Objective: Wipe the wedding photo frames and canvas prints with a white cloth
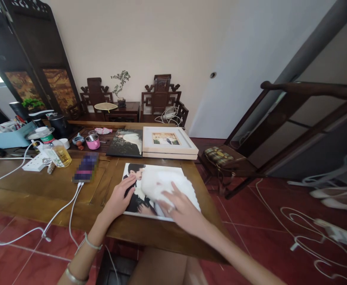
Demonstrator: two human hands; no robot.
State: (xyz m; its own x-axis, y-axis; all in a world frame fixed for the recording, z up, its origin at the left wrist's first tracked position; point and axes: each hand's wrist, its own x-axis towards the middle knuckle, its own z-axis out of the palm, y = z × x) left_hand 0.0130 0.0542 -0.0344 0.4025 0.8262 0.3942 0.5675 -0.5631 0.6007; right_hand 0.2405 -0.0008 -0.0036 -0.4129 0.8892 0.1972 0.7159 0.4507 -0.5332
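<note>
A wedding photo panel [169, 168] lies flat on the wooden table near its front edge. My left hand [120, 197] rests on the panel's left side with its fingers stretched out, holding nothing. Over the panel's right part, my right hand [181, 204] presses a white cloth [158, 183] against the surface. Motion smears that hand and the cloth, and together they cover much of the picture. Just behind the panel are a dark photo album [121, 147] and a white picture frame [188, 147] on top of a flat box-like piece.
To the left are a phone [86, 168] on a charging cable, a bottle of yellow liquid [62, 155], a power strip [35, 163] and a pink cup [93, 142]. A chair [244, 158] with a checked bag [219, 155] stands right of the table. Cables trail over the red floor.
</note>
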